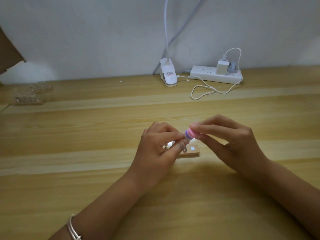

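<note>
Your left hand [155, 149] and right hand [230, 141] are pinching the disc stack [190, 133] between them; it is probably light and slippery, so grip its ends.

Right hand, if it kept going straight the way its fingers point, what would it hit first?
The pink and purple stack that the right hand pinches, since its fingers point left. Just beyond are the fingertips of the left hand, which seem to pinch the stack's purple end, though the blur leaves that unsure.

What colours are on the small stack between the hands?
The stack is pink with purple at its left end; head view.
</note>
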Demonstrator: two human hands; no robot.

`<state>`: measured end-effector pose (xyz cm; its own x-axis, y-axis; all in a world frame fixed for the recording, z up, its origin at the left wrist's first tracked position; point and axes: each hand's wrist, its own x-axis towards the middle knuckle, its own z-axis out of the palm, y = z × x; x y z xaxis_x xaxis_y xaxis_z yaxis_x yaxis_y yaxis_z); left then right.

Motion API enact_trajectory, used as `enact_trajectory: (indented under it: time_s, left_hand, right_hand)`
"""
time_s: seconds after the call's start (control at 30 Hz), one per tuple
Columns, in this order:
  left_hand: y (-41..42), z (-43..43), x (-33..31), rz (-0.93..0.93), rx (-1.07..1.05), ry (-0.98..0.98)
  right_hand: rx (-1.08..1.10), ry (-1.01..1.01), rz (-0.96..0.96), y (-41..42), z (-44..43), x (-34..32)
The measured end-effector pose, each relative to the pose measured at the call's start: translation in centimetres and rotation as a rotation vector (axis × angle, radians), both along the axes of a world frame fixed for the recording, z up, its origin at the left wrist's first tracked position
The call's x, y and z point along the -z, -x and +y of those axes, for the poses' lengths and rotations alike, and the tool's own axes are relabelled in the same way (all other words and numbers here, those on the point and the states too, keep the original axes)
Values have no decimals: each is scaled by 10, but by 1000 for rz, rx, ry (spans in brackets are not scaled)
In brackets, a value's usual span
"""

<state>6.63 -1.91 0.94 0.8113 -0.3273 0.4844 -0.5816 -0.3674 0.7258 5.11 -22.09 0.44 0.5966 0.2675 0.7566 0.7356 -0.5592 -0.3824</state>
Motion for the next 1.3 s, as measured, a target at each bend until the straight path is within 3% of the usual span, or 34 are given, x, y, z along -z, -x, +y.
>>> enact_trajectory:
  time_s: [0.4,0.67,0.73,0.9,1.0,1.13,1.3]
  left_hand:
    - [-1,2,3,17,20,-30]
    - [-1,1,3,18,-1,-23]
    - [-3,3,2,30,-41,-5]
    - [-8,9,1,93,-102,61]
    - [-9,8,2,139,-125,81]
    - [-10,9,4,160,-103,83]
    - [-8,8,4,155,-87,84]
  right_hand:
    - [-93,113,-38,9,10,3]
    - [-43,57,-7,5,8,1]
    - [32,-9,45,3,3,-2]
    - [207,-408,405,-5,-18,-13]
    - [243,-152,534,-6,-16,-14]
    - [156,304,544,-5,-5,-5]
    - [144,302,463,-7,-2,5]
